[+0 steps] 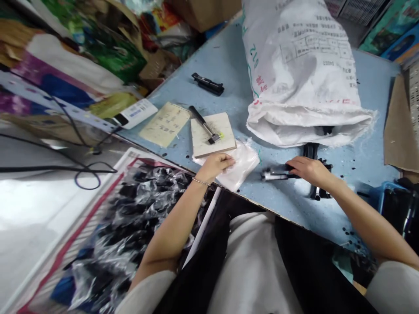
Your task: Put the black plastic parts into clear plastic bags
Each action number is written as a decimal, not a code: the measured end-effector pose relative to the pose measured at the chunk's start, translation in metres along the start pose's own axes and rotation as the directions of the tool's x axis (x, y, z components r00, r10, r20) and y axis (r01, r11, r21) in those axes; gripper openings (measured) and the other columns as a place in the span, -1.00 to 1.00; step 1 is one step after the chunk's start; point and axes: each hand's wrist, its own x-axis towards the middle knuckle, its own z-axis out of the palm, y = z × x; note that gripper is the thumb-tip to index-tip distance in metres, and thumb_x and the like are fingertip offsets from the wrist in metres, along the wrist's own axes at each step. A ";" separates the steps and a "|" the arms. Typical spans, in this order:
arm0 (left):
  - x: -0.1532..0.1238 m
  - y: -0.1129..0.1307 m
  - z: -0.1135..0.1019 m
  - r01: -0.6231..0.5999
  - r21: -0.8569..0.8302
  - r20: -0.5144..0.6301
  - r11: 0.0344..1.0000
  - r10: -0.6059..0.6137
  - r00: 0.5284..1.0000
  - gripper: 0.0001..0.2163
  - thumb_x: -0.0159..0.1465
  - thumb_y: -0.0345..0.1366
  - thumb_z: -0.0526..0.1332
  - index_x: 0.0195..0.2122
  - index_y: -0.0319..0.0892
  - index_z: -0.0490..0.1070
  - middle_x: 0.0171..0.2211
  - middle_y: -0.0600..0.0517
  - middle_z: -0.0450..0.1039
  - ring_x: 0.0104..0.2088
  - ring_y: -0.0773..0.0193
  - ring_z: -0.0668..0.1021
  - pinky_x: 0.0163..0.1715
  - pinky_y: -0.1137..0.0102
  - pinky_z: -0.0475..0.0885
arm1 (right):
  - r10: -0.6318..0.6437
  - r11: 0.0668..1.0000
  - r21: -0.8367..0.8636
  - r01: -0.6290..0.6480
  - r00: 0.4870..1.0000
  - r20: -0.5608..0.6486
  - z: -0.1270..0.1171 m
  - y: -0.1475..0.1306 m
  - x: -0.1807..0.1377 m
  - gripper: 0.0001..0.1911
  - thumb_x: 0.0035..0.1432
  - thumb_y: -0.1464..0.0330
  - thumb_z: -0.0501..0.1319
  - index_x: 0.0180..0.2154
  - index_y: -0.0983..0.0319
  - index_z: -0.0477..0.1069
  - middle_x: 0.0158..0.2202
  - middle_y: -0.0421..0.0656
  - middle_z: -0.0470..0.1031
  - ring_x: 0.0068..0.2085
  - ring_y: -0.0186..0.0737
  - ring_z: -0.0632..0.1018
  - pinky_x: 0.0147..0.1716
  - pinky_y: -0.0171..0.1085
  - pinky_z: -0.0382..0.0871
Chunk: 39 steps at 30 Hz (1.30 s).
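My left hand [216, 166] is closed, thumb and fingers pinched at the upper edge of a stack of thin clear plastic bags [240, 168] lying on the blue table. Its fingertips hide how many bags it grips. My right hand [309, 171] is closed around a slim black part with a shiny metal end [273, 173], held low over the table. Beneath and beside that hand lie more black parts [316, 192], partly covered by it. Behind them, a large white woven sack [301, 74] lies with its mouth facing me, a black piece showing inside.
A hammer [206, 124] rests on a wooden block [199, 141] beside a handwritten paper [165, 124]. Another black part [207, 83] lies farther back. Left of the table edge, a crate [75, 222] holds several bagged black parts. Cardboard [401, 126] stands at right.
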 end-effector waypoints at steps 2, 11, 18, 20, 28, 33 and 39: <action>-0.005 0.004 0.000 0.061 -0.147 0.064 0.987 -0.052 0.997 -0.68 -0.06 -0.11 0.50 -0.43 -0.21 0.50 -0.54 0.06 0.46 -0.53 0.34 0.43 -0.50 0.42 0.31 | 0.160 0.869 0.476 -0.138 0.987 -0.006 0.012 -0.019 0.010 -0.66 0.32 0.15 0.24 -0.01 0.21 0.58 -0.12 -0.03 0.64 -0.13 -0.06 0.64 -0.15 -0.16 0.52; -0.032 0.011 0.031 -0.058 -0.360 -0.011 0.931 0.058 0.998 -0.53 -0.12 -0.29 0.50 -0.45 -0.13 0.13 -0.50 0.19 0.37 -0.43 0.40 0.47 -0.35 0.46 0.37 | 0.260 -0.325 0.917 -0.232 0.910 0.323 0.107 -0.089 0.071 -0.57 -0.06 0.14 0.54 -0.23 0.25 0.55 -0.28 -0.07 0.66 -0.32 -0.19 0.65 -0.41 -0.33 0.53; -0.036 0.002 0.031 -0.107 -0.186 -0.072 0.977 0.095 0.993 -0.60 -0.04 -0.27 0.44 -0.44 -0.12 0.14 -0.50 0.18 0.32 -0.50 0.42 0.35 -0.46 0.47 0.28 | 0.269 -0.278 0.931 -0.239 0.910 0.314 0.103 -0.088 0.066 -0.58 -0.07 0.12 0.54 -0.27 0.27 0.58 -0.34 -0.08 0.65 -0.40 -0.23 0.61 -0.43 -0.33 0.48; -0.039 0.002 0.029 -0.159 -0.086 -0.078 0.984 0.152 0.985 -0.68 0.04 -0.26 0.41 -0.42 -0.12 0.21 -0.50 0.17 0.32 -0.50 0.39 0.37 -0.45 0.44 0.32 | 0.286 -0.239 0.943 -0.231 0.911 0.296 0.102 -0.087 0.066 -0.60 -0.05 0.11 0.53 -0.29 0.28 0.59 -0.38 -0.10 0.64 -0.44 -0.27 0.58 -0.45 -0.35 0.44; -0.048 -0.004 0.014 -0.450 0.647 0.045 0.616 0.558 0.829 -0.66 0.35 -0.49 0.04 -0.02 -0.14 0.56 0.09 -0.14 0.51 0.06 0.07 0.54 0.16 0.09 0.46 | 0.395 -0.183 0.960 -0.210 0.879 0.268 0.092 -0.077 0.046 -0.58 -0.09 0.09 0.54 -0.31 0.26 0.61 -0.34 -0.07 0.66 -0.42 -0.24 0.59 -0.51 -0.36 0.40; -0.039 -0.006 0.018 -0.435 0.575 0.031 0.693 0.513 0.858 -0.54 0.33 -0.47 0.11 0.26 -0.20 0.37 0.26 -0.19 0.36 0.13 0.09 0.55 0.13 0.20 0.54 | 0.161 -0.374 0.841 -0.391 0.865 0.474 0.088 -0.091 0.006 -0.62 0.07 0.16 0.46 -0.20 0.32 0.58 -0.37 -0.07 0.64 -0.42 -0.23 0.62 -0.45 -0.33 0.54; -0.066 0.004 0.030 -0.581 0.557 0.206 0.594 0.579 0.789 -0.30 0.29 -0.60 0.01 0.47 -0.12 0.03 0.39 -0.17 0.20 0.38 0.10 0.32 0.36 0.18 0.33 | 0.161 -0.459 0.758 -0.464 0.795 0.584 0.121 -0.097 0.018 -0.75 0.14 0.22 0.38 -0.26 0.27 0.49 -0.39 -0.14 0.60 -0.46 -0.39 0.57 -0.52 -0.50 0.47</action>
